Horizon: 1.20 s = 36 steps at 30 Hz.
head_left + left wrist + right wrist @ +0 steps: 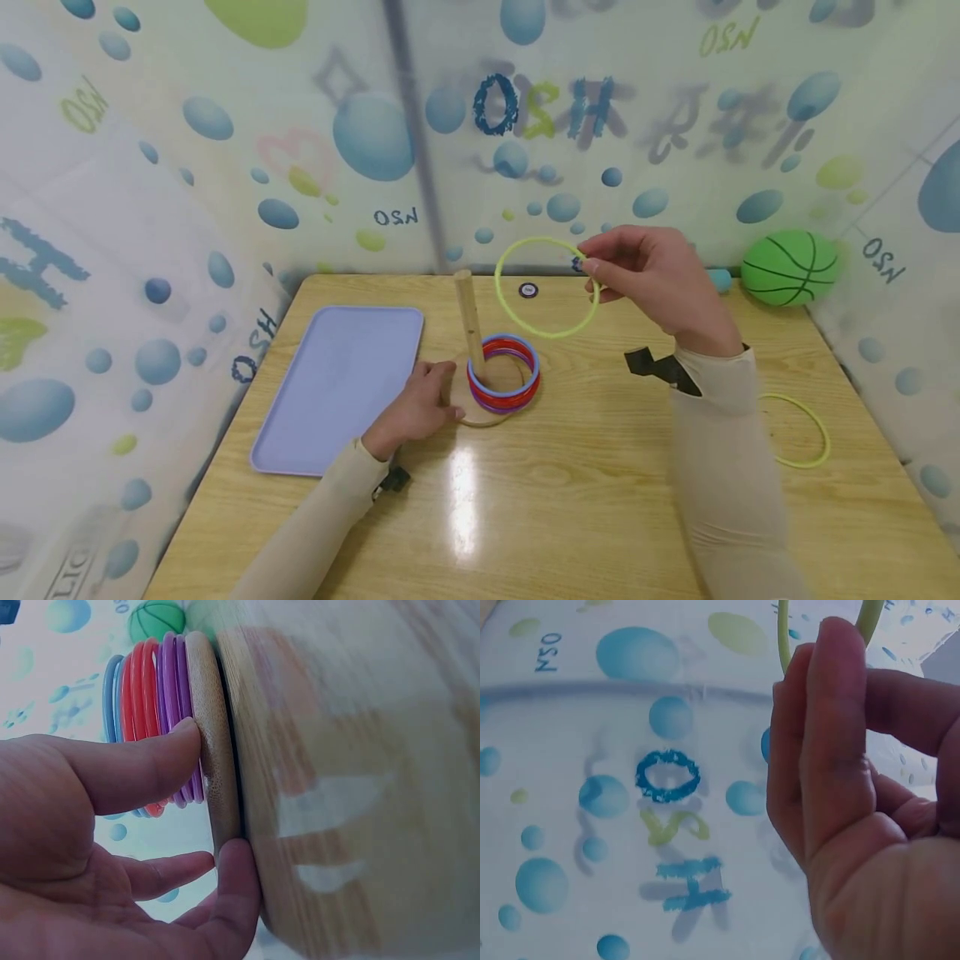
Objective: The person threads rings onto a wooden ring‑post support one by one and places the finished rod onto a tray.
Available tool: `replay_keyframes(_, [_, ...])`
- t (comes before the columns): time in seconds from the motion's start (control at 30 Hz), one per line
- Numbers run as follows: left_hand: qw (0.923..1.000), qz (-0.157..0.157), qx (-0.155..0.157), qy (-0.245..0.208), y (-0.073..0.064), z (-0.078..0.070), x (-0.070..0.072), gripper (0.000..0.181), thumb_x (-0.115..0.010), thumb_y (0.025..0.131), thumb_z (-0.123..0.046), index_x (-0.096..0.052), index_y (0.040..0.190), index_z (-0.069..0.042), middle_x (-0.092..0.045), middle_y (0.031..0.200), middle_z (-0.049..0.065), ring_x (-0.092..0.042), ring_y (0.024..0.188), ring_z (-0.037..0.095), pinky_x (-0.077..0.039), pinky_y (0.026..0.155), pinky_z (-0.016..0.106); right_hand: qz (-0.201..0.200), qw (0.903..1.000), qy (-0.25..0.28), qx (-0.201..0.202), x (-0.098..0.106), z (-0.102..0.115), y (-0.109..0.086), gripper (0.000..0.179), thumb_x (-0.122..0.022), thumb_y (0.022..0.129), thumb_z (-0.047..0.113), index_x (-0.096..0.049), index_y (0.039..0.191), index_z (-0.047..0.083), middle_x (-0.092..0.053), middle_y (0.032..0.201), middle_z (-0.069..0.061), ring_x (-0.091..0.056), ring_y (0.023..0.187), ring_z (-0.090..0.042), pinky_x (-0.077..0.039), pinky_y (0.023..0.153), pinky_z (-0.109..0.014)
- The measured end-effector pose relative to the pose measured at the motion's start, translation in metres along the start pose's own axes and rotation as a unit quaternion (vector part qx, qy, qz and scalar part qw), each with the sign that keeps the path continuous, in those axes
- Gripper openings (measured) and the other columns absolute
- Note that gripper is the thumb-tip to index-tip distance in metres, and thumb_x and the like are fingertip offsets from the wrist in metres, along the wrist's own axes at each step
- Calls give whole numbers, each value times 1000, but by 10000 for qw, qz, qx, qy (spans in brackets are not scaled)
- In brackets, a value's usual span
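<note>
My right hand pinches a thin yellow-green ring between thumb and fingers. The ring hangs in the air, to the right of an upright wooden post. That post rises from a round wooden base, around which my left hand grips the left edge. Thumb and fingertips on the base's rim show in the left wrist view. Stacked around the post lie several rings: blue on top, red in the middle, purple lowest. Only the held ring's lower part appears in the right wrist view.
A second yellow-green ring lies flat on the table near the right forearm. On the left is a lavender tray. A green ball, a light-blue object and a small black disc sit along the back edge.
</note>
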State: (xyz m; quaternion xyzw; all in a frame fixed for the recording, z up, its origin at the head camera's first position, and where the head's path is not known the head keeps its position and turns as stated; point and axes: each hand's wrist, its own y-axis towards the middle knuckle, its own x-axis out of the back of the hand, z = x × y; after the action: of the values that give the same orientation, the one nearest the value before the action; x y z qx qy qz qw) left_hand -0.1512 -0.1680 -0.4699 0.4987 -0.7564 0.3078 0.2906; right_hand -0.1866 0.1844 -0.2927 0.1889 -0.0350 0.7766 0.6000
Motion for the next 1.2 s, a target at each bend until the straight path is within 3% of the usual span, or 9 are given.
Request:
replay_keyframes(0.2, [10000, -15, -10, -49, -1, 0, 0, 77, -81, 93, -15, -42, 157, 4, -42, 149, 33, -42, 141, 48, -39, 118, 61, -46, 9981, 563, 230, -24, 8, 14, 26, -75, 100, 17, -74, 121, 1, -78, 96, 0, -77, 81, -19, -65, 74, -31])
replay_keyframes(0.47, [10000, -32, -14, 28, 0, 3, -1, 78, -81, 92, -16, -41, 157, 3, -42, 148, 32, -42, 140, 47, -39, 118, 60, 47, 9963, 848, 98, -59, 3, 28, 27, -72, 102, 14, -73, 125, 1, -75, 99, -1, -76, 84, -14, -65, 76, -30])
replay_keyframes(0.73, [10000, -54, -55, 33, 0, 3, -2, 78, -81, 92, -15, -42, 157, 3, -42, 148, 32, -43, 139, 48, -40, 116, 61, 207, 9900, 1335, -411, -83, -23, 39, 26, -72, 102, 15, -73, 124, 1, -75, 101, -4, -76, 86, -19, -65, 78, -34])
replay_keyframes(1.0, [9999, -100, -69, 9, 0, 3, -2, 77, -81, 92, -15, -43, 156, 3, -43, 147, 33, -44, 139, 48, -40, 117, 60, 214, 9893, 1140, -889, -92, -50, 40, 23, -71, 102, 15, -73, 122, 3, -74, 106, -9, -76, 94, -27, -65, 80, -34])
replay_keyframes(1.2, [9999, -129, -96, 41, 1, 4, -2, 77, -82, 91, -15, -44, 155, 3, -44, 146, 33, -45, 138, 47, -41, 116, 60, 237, 9896, 928, -1075, -94, -75, 40, 23, -72, 102, 17, -73, 121, 4, -74, 109, -12, -76, 90, -21, -65, 79, -35])
